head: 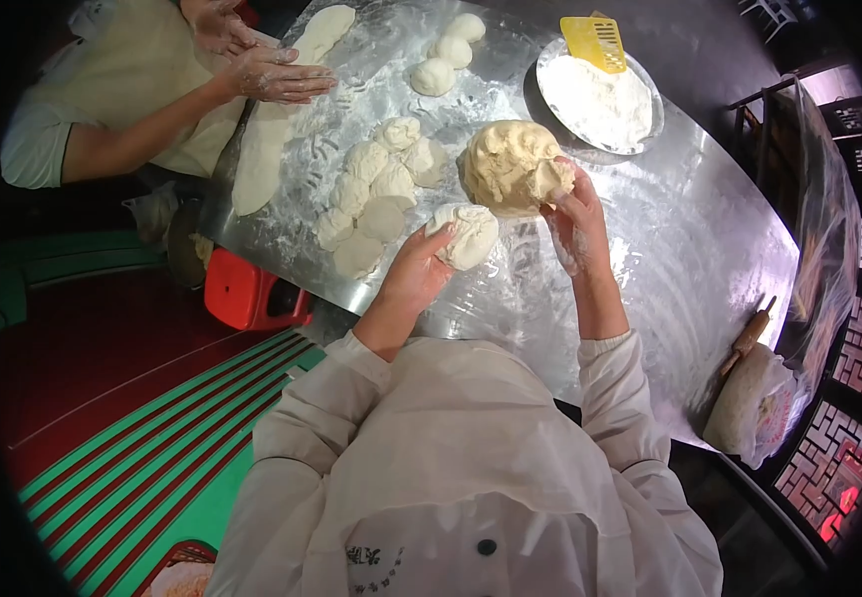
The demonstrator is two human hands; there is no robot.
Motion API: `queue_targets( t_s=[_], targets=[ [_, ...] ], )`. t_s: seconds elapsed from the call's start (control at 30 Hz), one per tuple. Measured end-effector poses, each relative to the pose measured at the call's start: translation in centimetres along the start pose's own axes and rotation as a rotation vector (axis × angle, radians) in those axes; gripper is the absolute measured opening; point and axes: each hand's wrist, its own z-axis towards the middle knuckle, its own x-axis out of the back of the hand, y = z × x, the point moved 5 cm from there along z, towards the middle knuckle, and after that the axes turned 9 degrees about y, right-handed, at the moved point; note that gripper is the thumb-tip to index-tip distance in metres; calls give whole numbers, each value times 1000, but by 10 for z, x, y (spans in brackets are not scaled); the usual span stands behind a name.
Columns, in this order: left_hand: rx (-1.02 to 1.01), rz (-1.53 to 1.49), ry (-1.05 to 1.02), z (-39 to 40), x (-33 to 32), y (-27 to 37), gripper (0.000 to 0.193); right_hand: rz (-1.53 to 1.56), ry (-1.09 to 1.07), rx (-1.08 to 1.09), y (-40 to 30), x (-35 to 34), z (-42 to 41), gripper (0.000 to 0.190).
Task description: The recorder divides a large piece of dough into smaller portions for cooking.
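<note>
A round of white dough (465,236) rests in my left hand (417,270), its thumb pressed over the near edge. My right hand (579,224) pinches a small lump of yellowish dough (552,180) between thumb and fingers. That lump overlaps the right side of a big yellowish dough mass (507,160), and I cannot tell whether the two are joined. Left of the mass, several floury dough pieces (367,175) lie clustered together, some rounded and some flat, such as the flat disc (359,254) at the near end.
Across the steel table (670,298) stands a metal bowl of flour (595,104) with a yellow slotted scraper (594,43). Dough balls (451,52) lie at the back. A co-worker's hands (282,74) are near long dough strips (261,160). A rolling pin (750,332) and red stool (248,291) flank me.
</note>
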Motion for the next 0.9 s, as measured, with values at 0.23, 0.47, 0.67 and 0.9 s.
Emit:
queue_targets(
  t_s=[0.23,0.47,0.67,0.9],
  targets=[
    [-39,-102,-169,0,-56,-1,38,-866,-138,670,-3,-53,-65,50],
    [-64,115,-94,-11,-44,13,44,-1050,-294,659,-26,-84,-89,49],
    [-23,-58,-211,-32,-52,36,57,-801,-252,665,-59,-40,-74,54],
    [145,-87,-313,-44,-55,16,56,-929,-567,551,-32,-63,-88,113]
  ],
)
